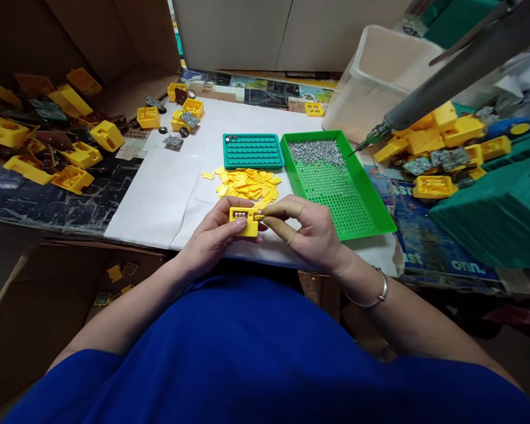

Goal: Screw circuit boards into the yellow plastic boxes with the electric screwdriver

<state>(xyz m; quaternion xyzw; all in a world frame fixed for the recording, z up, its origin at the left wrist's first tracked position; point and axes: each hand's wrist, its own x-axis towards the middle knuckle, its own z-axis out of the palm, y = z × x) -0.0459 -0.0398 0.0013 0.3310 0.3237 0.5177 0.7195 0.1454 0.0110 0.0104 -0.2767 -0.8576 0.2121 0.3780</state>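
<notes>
My left hand (214,232) is closed around a small yellow plastic housing (249,228), its thumb lying across the front. Silvery round parts show in an opening of the housing. At the housing's right side, my right hand (311,229) pinches a small yellow plastic piece (258,217) between thumb and forefinger, both wearing finger covers. The piece meets the housing's edge; whether it sits inside cannot be made out. Just beyond the hands lies a heap of flat yellow plastic pieces (247,185) on white paper.
A green tray (366,200) holds many small screws, beside a teal ribbed tray (254,152). An electric screwdriver (388,123) hangs from the upper right. Yellow housings (433,141) pile up at right, and more (70,153) lie at left near a cardboard box (141,35). A whitish bin (371,76) stands behind.
</notes>
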